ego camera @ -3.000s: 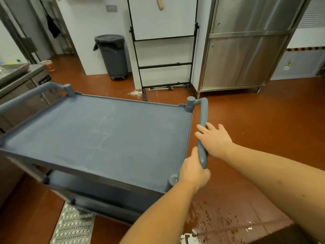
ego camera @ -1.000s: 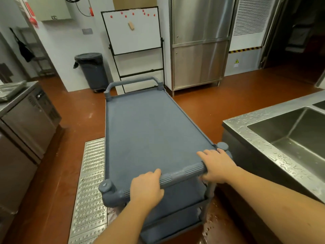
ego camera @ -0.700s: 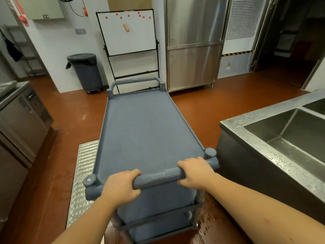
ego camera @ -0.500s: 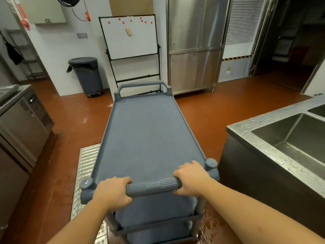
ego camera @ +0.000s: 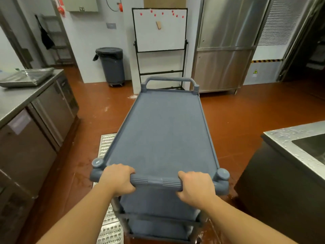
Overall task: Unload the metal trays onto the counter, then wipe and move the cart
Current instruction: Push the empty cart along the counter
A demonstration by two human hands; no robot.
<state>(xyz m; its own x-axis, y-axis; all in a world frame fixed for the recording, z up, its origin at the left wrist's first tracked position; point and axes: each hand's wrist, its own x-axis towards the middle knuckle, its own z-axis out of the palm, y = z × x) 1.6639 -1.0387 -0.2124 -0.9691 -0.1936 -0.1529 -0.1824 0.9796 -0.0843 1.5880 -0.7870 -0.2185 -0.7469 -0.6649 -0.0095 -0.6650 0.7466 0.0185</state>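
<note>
A grey plastic cart (ego camera: 163, 131) stands lengthwise in front of me, its top shelf bare. My left hand (ego camera: 118, 180) and my right hand (ego camera: 195, 186) are both closed around the ribbed near handle (ego camera: 155, 181). Lower shelves show beneath the handle, also bare as far as I can see. Metal trays (ego camera: 26, 78) lie stacked on the steel counter (ego camera: 15, 101) at the far left.
A steel sink unit (ego camera: 297, 152) is close on the right. A whiteboard stand (ego camera: 159, 43) and a steel cabinet (ego camera: 223, 50) stand beyond the cart's far end, a grey bin (ego camera: 111, 65) to their left. A floor drain grate (ego camera: 107, 173) runs under the cart's left side; the floor is wet.
The cart has swung round from sideways to lengthwise and rolled forward toward the whiteboard. Both hands stayed on the handle, now spread wider. The sink has slid toward the right edge.
</note>
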